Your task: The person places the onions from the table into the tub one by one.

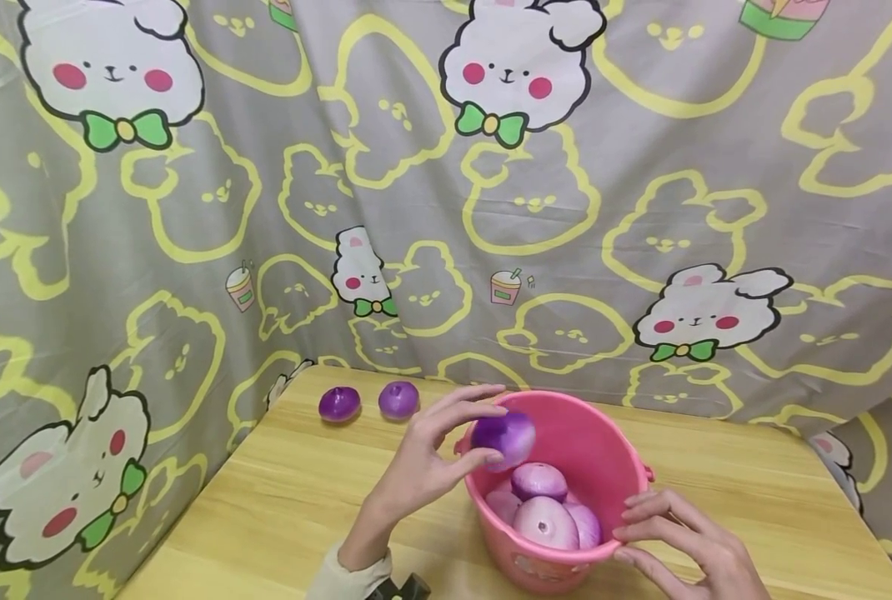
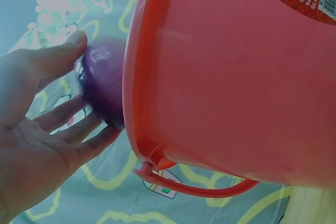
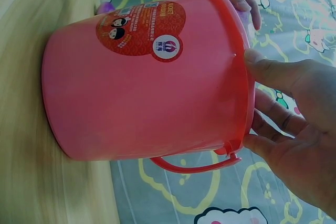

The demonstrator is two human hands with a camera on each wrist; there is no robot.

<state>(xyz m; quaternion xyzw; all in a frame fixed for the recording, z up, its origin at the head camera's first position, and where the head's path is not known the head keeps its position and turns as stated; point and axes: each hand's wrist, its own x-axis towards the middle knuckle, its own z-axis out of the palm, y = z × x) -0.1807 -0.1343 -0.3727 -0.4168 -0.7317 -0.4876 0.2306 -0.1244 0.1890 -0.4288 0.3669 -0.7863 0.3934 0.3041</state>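
Observation:
A pink bucket (image 1: 506,542) stands on the table with several purple-and-white onions (image 1: 545,523) inside. Over its left rim, my left hand (image 1: 434,454) holds a purple onion (image 1: 508,438) between thumb and fingers; the left wrist view shows that onion (image 2: 102,80) partly hidden behind the bucket's rim. My right hand (image 1: 689,542) pinches the bucket's right rim, thumb outside and fingers over the edge, as the right wrist view of the hand (image 3: 294,114) also shows. Two more purple onions, one darker (image 1: 339,404) and one lighter (image 1: 398,401), lie on the table to the left.
The wooden table (image 1: 266,500) reaches back to a grey curtain (image 1: 431,208) printed with cartoon rabbits. On the bucket's side is a red label (image 3: 142,27). Its handle (image 3: 194,169) hangs on the far side in the right wrist view.

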